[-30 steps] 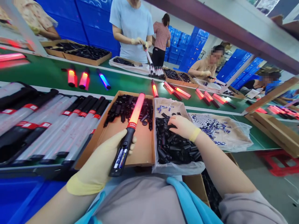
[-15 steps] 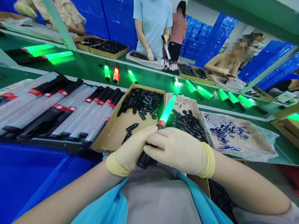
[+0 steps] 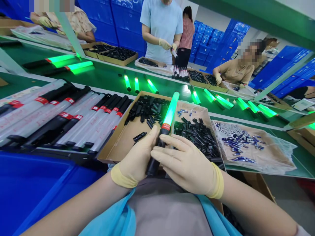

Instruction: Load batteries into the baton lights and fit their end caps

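Both my hands wear cream gloves and grip one light baton (image 3: 168, 116), which glows green above a red band and has a black handle. My left hand (image 3: 137, 159) wraps the handle from the left. My right hand (image 3: 187, 164) is closed over the handle's lower part from the right. The baton tilts up and away from me, over the edge between a cardboard tray (image 3: 118, 144) with black caps and a bag-lined box of black parts (image 3: 199, 134).
Unlit batons (image 3: 61, 119) lie stacked at left over a blue bin (image 3: 36, 193). A bag of small blue batteries (image 3: 240, 141) lies at right. Green-lit batons (image 3: 222, 101) ride the green belt. Other people work across the belt, one in a light blue shirt (image 3: 161, 26).
The baton went from red, held in my left hand alone, to green with both hands on its handle. My right hand left the box of black parts. The belt's batons also turned green.
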Demonstrator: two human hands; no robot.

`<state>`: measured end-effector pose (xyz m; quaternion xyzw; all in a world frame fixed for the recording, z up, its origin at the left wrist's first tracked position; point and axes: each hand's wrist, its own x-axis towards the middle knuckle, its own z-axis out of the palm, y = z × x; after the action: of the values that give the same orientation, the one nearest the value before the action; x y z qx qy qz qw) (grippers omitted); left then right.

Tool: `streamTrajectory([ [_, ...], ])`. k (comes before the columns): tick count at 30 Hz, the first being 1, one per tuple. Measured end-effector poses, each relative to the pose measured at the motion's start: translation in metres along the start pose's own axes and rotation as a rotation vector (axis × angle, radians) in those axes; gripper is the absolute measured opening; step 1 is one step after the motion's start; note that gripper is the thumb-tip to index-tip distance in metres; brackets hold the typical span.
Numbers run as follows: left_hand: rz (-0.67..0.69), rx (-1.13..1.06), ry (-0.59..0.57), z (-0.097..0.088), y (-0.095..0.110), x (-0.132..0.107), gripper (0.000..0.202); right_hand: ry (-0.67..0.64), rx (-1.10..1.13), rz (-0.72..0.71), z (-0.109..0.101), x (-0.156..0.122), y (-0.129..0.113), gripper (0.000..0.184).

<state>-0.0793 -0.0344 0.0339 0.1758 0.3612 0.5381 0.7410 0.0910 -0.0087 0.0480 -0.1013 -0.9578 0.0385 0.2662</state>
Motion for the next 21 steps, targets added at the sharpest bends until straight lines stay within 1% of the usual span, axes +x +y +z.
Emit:
streamTrajectory([
  [1, 0.016, 0.018, -0.04, -0.001, 0.001, -0.001, 0.023, 0.043, 0.047, 0.082, -0.003, -0.006, 0.001, 0.043],
  [3, 0.073, 0.08, -0.089, -0.002, 0.004, -0.002, 0.016, 0.206, 0.117, 0.28, -0.009, -0.018, 0.004, 0.048],
  [4, 0.095, 0.105, -0.095, -0.003, 0.005, -0.002, 0.016, 0.289, 0.13, 0.361, -0.011, -0.023, 0.005, 0.047],
  [5, 0.108, 0.122, -0.086, -0.003, 0.006, -0.001, 0.015, 0.334, 0.129, 0.399, -0.012, -0.027, 0.006, 0.045],
  [6, 0.108, 0.13, -0.068, -0.003, 0.006, 0.001, 0.014, 0.328, 0.118, 0.383, -0.011, -0.029, 0.006, 0.041],
  [7, 0.097, 0.121, -0.041, -0.002, 0.006, 0.004, 0.01, 0.268, 0.096, 0.314, -0.008, -0.028, 0.004, 0.035],
  [9, 0.073, 0.069, 0.037, 0.001, 0.005, 0.011, 0.005, 0.072, 0.014, 0.123, 0.002, -0.021, 0.0, 0.026],
  [10, 0.057, 0.042, 0.076, 0.004, 0.005, 0.016, 0.004, -0.016, -0.042, 0.048, 0.009, -0.015, -0.002, 0.024],
  [11, 0.031, 0.015, 0.103, 0.007, 0.005, 0.02, 0.007, -0.076, -0.102, -0.003, 0.016, -0.009, -0.003, 0.023],
  [12, -0.002, -0.005, 0.118, 0.009, 0.006, 0.025, 0.013, -0.108, -0.157, -0.033, 0.022, -0.002, -0.001, 0.022],
  [14, -0.044, -0.016, 0.107, 0.011, 0.01, 0.032, 0.031, -0.109, -0.223, -0.026, 0.03, 0.011, 0.01, 0.021],
  [15, -0.043, -0.013, 0.091, 0.01, 0.014, 0.035, 0.04, -0.095, -0.238, -0.009, 0.031, 0.016, 0.022, 0.021],
  [16, -0.013, -0.01, 0.08, 0.009, 0.018, 0.036, 0.046, -0.074, -0.248, 0.034, 0.029, 0.02, 0.039, 0.022],
  [17, 0.037, -0.014, 0.074, 0.006, 0.023, 0.037, 0.049, -0.056, -0.251, 0.123, 0.026, 0.023, 0.06, 0.023],
  [19, 0.13, 0.005, 0.095, -0.004, 0.033, 0.032, 0.046, -0.04, -0.258, 0.384, 0.014, 0.025, 0.112, 0.028],
  [20, 0.159, 0.026, 0.117, -0.011, 0.038, 0.027, 0.043, -0.06, -0.255, 0.572, 0.008, 0.024, 0.142, 0.029],
  [21, 0.184, 0.062, 0.145, -0.019, 0.041, 0.021, 0.039, -0.071, -0.271, 0.673, 0.002, 0.023, 0.173, 0.027],
])
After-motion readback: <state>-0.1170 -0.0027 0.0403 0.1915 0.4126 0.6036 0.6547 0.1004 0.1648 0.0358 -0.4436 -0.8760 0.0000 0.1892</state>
